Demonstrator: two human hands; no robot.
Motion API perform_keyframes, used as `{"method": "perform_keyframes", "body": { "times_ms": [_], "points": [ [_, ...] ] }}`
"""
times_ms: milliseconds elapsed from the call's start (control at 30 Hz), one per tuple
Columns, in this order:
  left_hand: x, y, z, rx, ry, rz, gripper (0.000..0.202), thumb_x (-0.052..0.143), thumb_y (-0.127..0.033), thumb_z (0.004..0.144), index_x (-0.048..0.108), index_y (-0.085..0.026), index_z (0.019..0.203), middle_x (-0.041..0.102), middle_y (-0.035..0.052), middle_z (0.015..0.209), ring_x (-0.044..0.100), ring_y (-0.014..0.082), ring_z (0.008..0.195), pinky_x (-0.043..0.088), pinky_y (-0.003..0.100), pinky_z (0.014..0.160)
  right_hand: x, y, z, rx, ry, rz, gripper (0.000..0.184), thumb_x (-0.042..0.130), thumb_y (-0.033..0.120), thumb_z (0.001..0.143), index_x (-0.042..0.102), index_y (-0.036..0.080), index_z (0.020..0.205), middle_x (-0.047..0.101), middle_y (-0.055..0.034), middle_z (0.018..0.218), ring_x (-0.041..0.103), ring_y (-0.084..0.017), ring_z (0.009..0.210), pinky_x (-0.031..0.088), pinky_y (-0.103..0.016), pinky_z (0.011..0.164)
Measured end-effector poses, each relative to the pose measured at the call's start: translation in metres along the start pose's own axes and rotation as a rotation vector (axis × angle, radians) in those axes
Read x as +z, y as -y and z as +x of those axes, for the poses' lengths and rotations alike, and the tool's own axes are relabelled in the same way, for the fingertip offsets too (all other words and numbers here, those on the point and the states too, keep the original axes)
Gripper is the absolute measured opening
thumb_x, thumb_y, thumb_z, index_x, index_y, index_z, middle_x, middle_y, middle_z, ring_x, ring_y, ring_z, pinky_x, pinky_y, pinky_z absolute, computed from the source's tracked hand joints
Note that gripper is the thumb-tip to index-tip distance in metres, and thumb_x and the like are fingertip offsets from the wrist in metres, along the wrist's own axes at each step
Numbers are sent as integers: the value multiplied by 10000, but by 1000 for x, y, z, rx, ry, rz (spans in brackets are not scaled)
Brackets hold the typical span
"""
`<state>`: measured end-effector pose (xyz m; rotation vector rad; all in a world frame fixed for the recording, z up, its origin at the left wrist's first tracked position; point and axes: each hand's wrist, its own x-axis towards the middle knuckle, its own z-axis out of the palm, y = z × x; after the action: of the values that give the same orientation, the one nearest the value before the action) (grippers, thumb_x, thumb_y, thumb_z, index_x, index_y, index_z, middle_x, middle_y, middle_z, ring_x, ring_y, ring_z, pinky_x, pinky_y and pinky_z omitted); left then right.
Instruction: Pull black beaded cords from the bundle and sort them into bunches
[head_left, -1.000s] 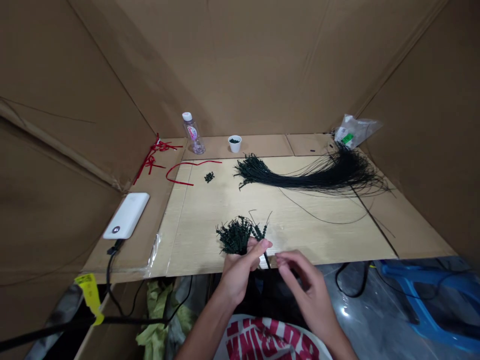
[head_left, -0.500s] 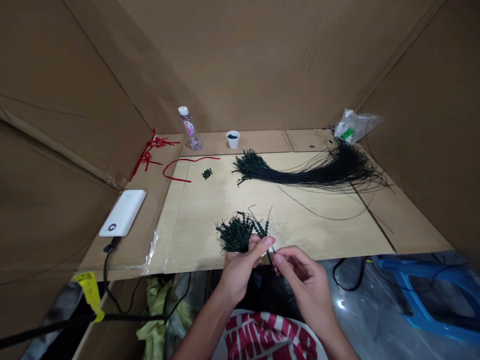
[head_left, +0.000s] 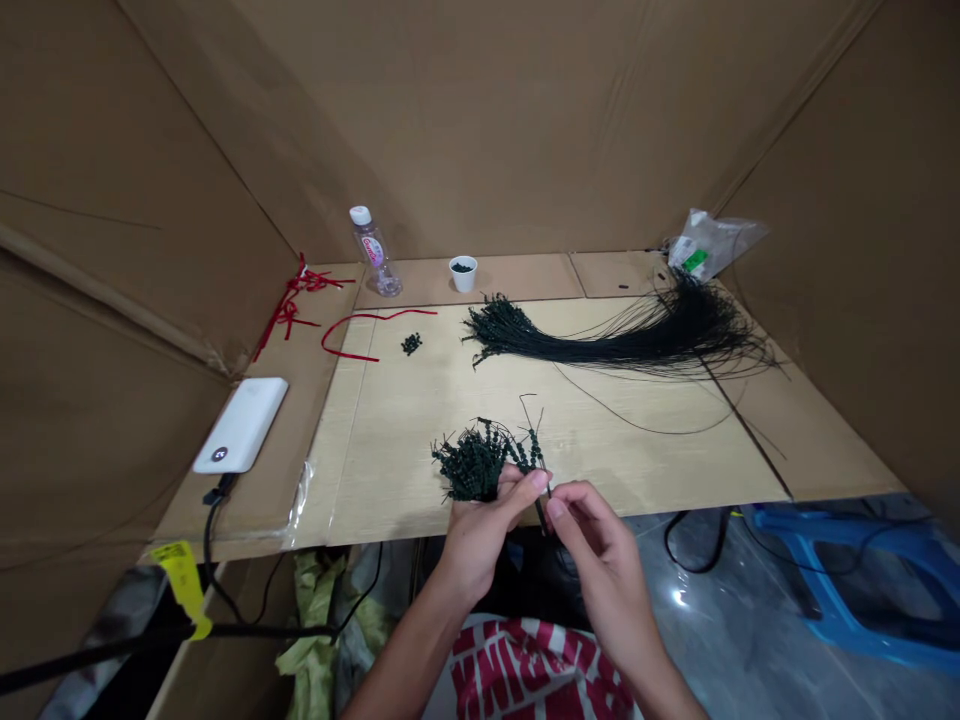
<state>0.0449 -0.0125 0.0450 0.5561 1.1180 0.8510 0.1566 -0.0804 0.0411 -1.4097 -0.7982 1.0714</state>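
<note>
My left hand [head_left: 484, 535] is closed round a bunch of dark green beaded cords [head_left: 474, 466], whose beaded ends fan out above the near table edge. My right hand [head_left: 592, 535] is beside it, finger and thumb pinched on one thin cord of the bunch [head_left: 534, 450] that sticks up. A long sheaf of the same black cords [head_left: 615, 340] lies across the far half of the pale board [head_left: 420, 400]. A few loose dark beads [head_left: 411, 344] lie on the board's left.
A small water bottle [head_left: 371, 250] and a white cup of beads [head_left: 463, 272] stand at the back. Red ribbons [head_left: 315, 300] lie at the back left, a white power bank [head_left: 240, 425] on the left, a plastic bag [head_left: 709, 245] at the back right. Cardboard walls enclose the table. A blue stool [head_left: 847, 590] stands at lower right.
My right hand has moved up and left from below the table edge to the bunch and pinched a cord. The left hand has kept its hold.
</note>
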Motion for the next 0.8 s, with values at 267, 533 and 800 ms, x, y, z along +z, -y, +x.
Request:
{"method": "perform_keyframes", "body": {
  "times_ms": [267,533,800],
  "points": [
    [0,1,1,-36,-44,-15,680,1066,-605,420,537,-196,540,329,-84,607,294,96,627,241,291,586,0,-15,-2,69,-49,168,243,799,488,983,753,250,972,645,13,843,582,-178,790,490,-252,749],
    [1,2,1,-37,-104,-34,672,1078,-550,427,517,-206,560,344,-84,606,336,96,623,286,276,583,4,-20,-5,81,-77,171,261,768,502,1008,731,248,959,623,19,807,576,-176,769,483,-258,748],
    [-1,4,3,28,-70,-53,720,1067,-541,494,428,-226,604,324,-85,642,292,91,633,249,266,566,4,-16,-10,79,-59,43,371,717,600,999,698,246,888,609,17,780,554,-185,749,468,-263,703]
  ]
}}
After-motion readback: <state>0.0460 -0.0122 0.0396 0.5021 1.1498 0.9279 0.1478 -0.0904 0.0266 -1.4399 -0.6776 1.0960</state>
